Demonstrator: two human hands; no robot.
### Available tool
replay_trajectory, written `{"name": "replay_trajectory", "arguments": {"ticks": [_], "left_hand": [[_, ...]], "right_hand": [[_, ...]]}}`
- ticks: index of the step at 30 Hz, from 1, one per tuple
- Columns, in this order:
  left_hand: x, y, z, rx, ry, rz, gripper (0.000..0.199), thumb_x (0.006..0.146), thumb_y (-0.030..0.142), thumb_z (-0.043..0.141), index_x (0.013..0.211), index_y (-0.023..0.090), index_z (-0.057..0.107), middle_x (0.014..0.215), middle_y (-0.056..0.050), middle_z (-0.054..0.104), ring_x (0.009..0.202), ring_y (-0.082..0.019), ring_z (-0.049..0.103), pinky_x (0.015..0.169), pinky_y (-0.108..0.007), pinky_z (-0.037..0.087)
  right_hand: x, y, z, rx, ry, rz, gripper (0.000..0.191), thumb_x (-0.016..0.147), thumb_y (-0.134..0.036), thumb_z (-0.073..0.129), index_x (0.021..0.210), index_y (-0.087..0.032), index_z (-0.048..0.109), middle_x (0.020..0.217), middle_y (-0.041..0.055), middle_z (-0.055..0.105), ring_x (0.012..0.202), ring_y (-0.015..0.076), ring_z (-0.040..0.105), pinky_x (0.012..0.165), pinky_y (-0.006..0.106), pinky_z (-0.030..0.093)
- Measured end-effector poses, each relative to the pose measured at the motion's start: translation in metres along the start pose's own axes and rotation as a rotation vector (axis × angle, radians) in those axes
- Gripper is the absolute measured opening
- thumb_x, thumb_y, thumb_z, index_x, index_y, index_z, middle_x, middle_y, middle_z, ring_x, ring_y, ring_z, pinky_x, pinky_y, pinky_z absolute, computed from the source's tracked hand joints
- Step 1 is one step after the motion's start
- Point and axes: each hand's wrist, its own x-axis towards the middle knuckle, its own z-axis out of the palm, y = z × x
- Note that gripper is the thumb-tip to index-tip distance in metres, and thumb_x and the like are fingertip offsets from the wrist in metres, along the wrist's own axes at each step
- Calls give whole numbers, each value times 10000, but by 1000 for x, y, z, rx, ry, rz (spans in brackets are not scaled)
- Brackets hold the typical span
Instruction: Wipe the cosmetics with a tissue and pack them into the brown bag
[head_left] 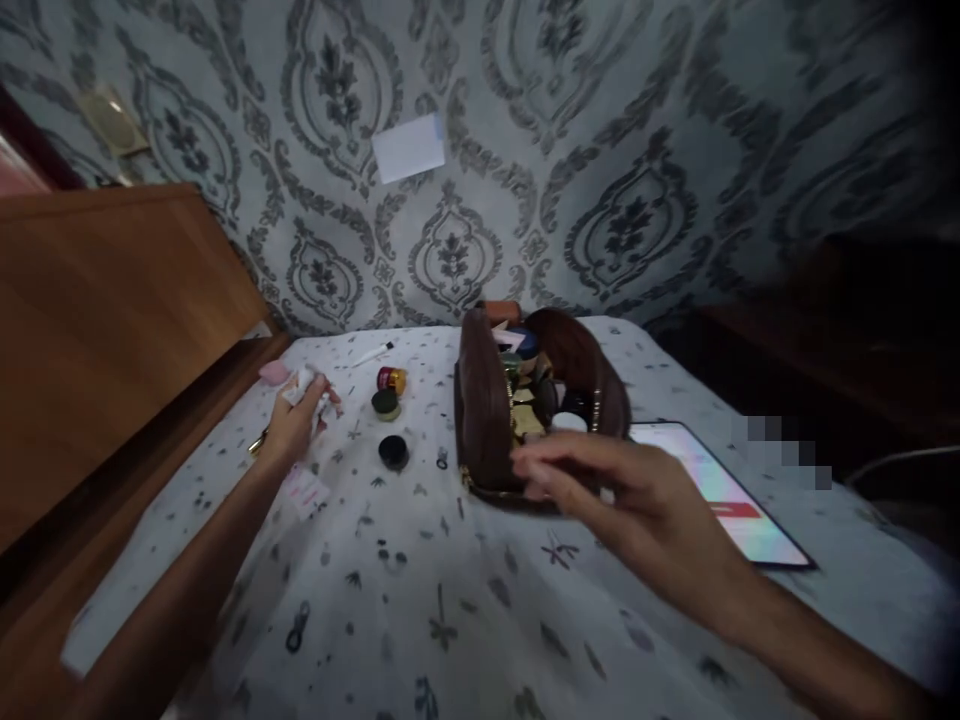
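Note:
My left hand (296,420) is closed around a crumpled white tissue (304,381) at the left of the patterned cloth. Beside it lie a pink sponge (273,372), a small gold tube (257,442) and a pink-printed packet (306,490). A brown zip bag (484,410) stands unzipped, filled with cosmetics, among them a white round lid (569,422). Just in front of its opening is my right hand (630,490), fingers loosely extended and nothing visible in them. Small jars with a dark green lid (386,402) and a black lid (394,452) stand between my hands.
A red and amber container (391,379) and a thin white stick with a dark tip (373,354) lie farther back. Right of the bag lies a tablet (727,490) with its screen lit. A wooden board (112,330) borders the left, and a patterned wall (450,240) rises behind.

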Motion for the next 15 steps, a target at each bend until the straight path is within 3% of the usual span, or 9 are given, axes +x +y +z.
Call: {"name": "replay_trajectory", "arguments": {"ticks": [4, 8, 15], "left_hand": [[4, -24, -31, -19, 132, -15, 422, 725, 576, 681, 789, 192, 519, 611, 37, 570, 453, -88, 493, 383, -176, 325], [12, -47, -51, 0, 205, 7, 422, 695, 553, 701, 818, 194, 514, 624, 52, 544, 515, -94, 514, 460, -188, 380], [37, -68, -56, 182, 186, 74, 314, 788, 481, 631, 829, 182, 542, 688, 19, 572, 626, -140, 559, 548, -233, 453]], "right_hand": [[-27, 7, 44, 102, -171, 63, 174, 893, -304, 603, 855, -206, 741, 723, 30, 717, 627, 136, 667, 552, 203, 500], [-37, 29, 86, 277, -319, 285, 229, 876, -378, 608, 862, -182, 728, 736, 45, 702, 639, 150, 655, 561, 232, 486], [-23, 49, 140, 517, -348, 520, 253, 767, -411, 687, 795, -160, 678, 693, 31, 672, 554, 118, 582, 511, 222, 410]]}}
